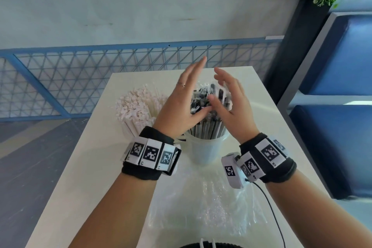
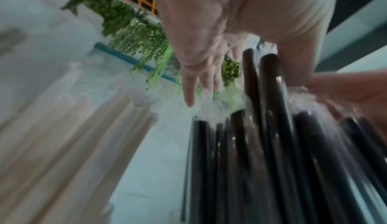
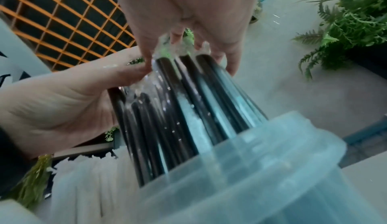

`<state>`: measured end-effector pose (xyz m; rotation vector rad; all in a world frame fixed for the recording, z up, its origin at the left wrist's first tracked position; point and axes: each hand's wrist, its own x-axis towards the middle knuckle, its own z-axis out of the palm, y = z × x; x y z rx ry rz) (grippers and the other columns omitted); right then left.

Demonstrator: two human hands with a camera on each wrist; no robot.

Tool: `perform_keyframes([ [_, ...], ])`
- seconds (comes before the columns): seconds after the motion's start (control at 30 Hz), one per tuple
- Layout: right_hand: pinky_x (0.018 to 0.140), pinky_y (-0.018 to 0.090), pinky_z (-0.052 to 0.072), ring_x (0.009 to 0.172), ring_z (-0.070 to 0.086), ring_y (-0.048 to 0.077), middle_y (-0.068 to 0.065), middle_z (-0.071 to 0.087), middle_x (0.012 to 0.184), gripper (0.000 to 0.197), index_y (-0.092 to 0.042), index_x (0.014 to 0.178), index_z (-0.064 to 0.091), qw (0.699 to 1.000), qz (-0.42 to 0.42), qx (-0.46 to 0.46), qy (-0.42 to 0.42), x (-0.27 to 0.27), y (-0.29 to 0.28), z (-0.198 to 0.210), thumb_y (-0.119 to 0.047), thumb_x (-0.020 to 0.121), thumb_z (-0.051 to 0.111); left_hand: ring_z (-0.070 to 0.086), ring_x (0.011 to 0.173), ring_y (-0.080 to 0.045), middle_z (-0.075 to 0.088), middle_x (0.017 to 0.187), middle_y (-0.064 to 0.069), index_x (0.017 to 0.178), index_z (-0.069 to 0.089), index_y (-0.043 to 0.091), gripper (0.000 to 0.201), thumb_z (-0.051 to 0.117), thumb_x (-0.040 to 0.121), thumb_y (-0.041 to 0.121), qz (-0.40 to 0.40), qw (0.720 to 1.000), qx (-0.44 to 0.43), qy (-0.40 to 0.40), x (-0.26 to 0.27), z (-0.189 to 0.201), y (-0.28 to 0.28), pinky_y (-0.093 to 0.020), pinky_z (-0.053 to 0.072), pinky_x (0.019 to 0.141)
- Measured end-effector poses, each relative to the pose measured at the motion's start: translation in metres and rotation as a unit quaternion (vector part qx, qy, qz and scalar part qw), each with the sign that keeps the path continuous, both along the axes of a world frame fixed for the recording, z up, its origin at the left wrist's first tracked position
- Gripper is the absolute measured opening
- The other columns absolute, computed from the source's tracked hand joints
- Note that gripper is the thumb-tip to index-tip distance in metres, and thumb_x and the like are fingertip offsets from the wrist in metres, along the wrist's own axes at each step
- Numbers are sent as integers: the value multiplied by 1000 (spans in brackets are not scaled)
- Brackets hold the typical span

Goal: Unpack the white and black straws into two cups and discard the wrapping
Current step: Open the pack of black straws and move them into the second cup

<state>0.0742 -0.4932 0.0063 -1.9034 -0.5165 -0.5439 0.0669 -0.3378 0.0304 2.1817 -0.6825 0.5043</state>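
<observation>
Here both hands [image 1: 203,104], fingers straight, flank black straws [image 1: 207,125]; the white-straw cup is hidden.

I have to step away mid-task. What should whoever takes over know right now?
Left hand: open, fingers straight, against the black straws.
Right hand: open, on their other side.
Black straws stand in the clear plastic cup; white straws stand bundled to its left, their cup mostly hidden.
Done: both colours unpacked.
Left: the clear plastic wrapping lies on the white table, to be discarded.
</observation>
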Motion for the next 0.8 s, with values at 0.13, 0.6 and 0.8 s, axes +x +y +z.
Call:
perform_keyframes([
  [0.13,110,11,21,136,29,4,3,36,147,43,-16,141,37,992,-4,-122,40,0,4,-12,-24,98,36,28,140,-21,31,151,-14,145,23,6,58,42,93,25,57,993,94,-47,0,-19,-3,-33,28,115],
  [0.6,114,39,27,142,24,15,4,28,153,52,-14,145,27,960,-51,-250,112,2,5,-15,-33,98,36,14,145,-15,19,157,-6,146,22,10,52,27,100,33,106,973,154,132,12,-27,-6,-30,12,117],
  [0.8,102,-2,18,134,24,2,4,23,149,77,-18,143,26,995,-45,-70,45,0,-4,-18,-56,81,53,18,139,-2,16,157,7,148,13,26,80,50,82,53,37,967,-123,219,0,-23,3,-23,18,111],
])
